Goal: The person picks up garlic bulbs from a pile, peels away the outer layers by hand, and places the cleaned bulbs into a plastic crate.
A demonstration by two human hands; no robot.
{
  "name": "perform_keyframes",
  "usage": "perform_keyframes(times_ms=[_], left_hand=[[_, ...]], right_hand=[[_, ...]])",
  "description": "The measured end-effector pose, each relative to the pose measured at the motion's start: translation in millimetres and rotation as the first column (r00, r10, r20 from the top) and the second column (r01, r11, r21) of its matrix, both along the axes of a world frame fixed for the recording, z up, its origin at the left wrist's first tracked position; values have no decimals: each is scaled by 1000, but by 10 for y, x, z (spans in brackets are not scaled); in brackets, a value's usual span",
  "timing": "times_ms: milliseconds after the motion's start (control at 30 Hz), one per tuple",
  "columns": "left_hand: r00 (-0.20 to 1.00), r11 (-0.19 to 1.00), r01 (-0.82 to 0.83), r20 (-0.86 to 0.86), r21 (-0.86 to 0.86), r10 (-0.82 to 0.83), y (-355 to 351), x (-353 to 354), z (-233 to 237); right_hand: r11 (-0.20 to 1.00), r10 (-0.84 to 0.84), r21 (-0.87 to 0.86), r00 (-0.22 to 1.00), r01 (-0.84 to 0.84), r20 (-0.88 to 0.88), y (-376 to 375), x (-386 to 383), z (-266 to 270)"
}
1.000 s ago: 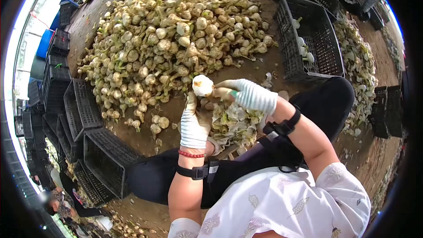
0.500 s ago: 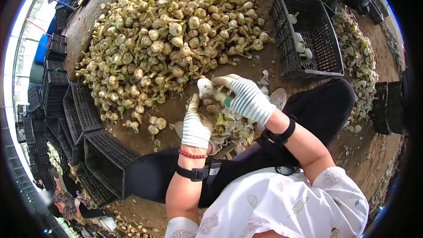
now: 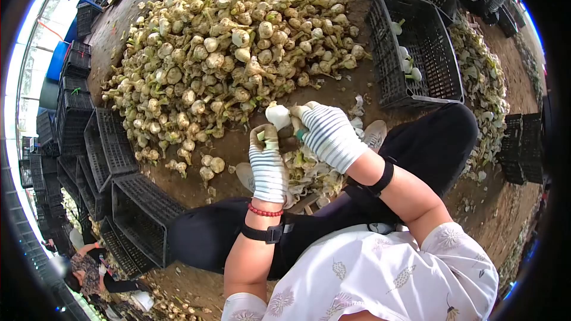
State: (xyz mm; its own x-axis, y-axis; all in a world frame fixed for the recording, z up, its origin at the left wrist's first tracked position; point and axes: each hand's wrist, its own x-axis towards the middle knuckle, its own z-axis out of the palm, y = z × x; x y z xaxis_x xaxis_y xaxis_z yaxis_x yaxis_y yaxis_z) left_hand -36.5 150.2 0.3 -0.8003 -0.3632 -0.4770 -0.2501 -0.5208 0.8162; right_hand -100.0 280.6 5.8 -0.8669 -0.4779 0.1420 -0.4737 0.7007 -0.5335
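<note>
A white, peeled-looking garlic bulb sits at the fingertips between my gloved hands. My left hand, in a striped work glove, is closed, with its curled fingers just below the bulb and a pale greenish piece showing between them. My right hand, gloved alike, is closed beside the bulb's right side. A small green object shows at its fingers; its kind is hidden. Below the hands, a heap of peeled skins and leaves lies between my legs.
Ahead rises a large pile of untrimmed garlic. A black crate at the right holds several white bulbs. Empty black crates stand at the left. More husks lie beyond the right crate. Other people sit nearby.
The bulb now shows more of its white side, turned between my hands. My left hand has shifted slightly down and right, its fingers more curled; my right hand has moved slightly left.
</note>
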Motion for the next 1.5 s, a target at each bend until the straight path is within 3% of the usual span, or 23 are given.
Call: perform_keyframes(times_ms=[100,167,267,333,367,433,567,600,633,700,767,833,967,1033,1067,1133,1167,1200,1267,1300,1367,1467,1500], left_hand=[[998,1000,11,-58,19,-10,-76,16,-153],[995,996,19,-101,91,-9,-141,50,-252],[995,726,-103,83,680,64,-286,45,-393],[992,685,-126,114,718,62,-279,26,-274],[988,642,-144,141,753,56,-261,8,-195],[986,629,-163,153,760,71,-206,-6,-54],[993,474,-82,112,876,-35,-319,-7,-118],[998,482,-17,45,876,-47,-395,20,-201],[998,491,44,-18,870,-57,-391,-19,-149],[993,810,-96,114,578,36,-322,-39,-86],[994,993,54,86,109,-63,-197,-24,-81],[971,909,234,123,-346,-203,-132,-57,-600],[957,971,238,173,0,-234,62,-170,-396],[986,992,128,109,-8,-127,63,-198,-513],[987,994,106,125,-25,-102,51,-204,-541],[991,997,78,106,-2,-77,0,-233,-557],[993,998,66,99,25,-68,-13,-182,-568],[988,998,29,151,59,-38,-38,-181,-474],[987,994,-55,158,89,41,-96,-170,-477],[976,991,-104,200,80,86,-133,-193,-433],[976,983,-148,177,112,127,-231,-158,-550],[982,982,-168,104,85,159,-292,-155,-621],[979,981,-177,119,85,167,-295,-158,-622]], right_hand=[[998,-56,35,998,56,1,-21,-66,-51],[935,-94,-318,975,156,202,31,-149,-269],[982,-167,-33,930,187,326,276,-300,-494],[990,-136,33,911,134,390,300,-238,-418],[980,-49,-157,916,121,398,270,-137,-235],[956,111,-293,958,-29,266,180,-70,1],[950,-3,-312,999,-9,-36,213,-217,-571],[952,-50,-259,916,164,398,286,-280,-664],[988,34,124,917,-90,398,388,-417,-704],[993,38,104,971,-64,236,508,-294,-671],[948,265,-243,934,-207,241,521,-299,-458],[879,359,-458,814,-131,456,462,-297,-158],[921,333,-382,650,-71,683,552,-339,-750],[979,165,-195,342,56,925,583,-508,-321],[976,167,-201,295,87,941,644,-701,-1030],[987,-140,163,588,15,797,445,-1256,-256],[907,-121,-160,605,389,787,393,-1587,-429],[808,-45,-358,656,467,753,367,-2003,-362],[505,129,-716,777,483,616,305,-2821,-202],[424,150,-784,819,453,554,115,-2703,335],[455,158,-850,915,267,372,19,-2874,200],[784,-196,-459,867,419,458,29,-2606,-421],[912,-366,-57,866,407,340,19,-2372,-539]])
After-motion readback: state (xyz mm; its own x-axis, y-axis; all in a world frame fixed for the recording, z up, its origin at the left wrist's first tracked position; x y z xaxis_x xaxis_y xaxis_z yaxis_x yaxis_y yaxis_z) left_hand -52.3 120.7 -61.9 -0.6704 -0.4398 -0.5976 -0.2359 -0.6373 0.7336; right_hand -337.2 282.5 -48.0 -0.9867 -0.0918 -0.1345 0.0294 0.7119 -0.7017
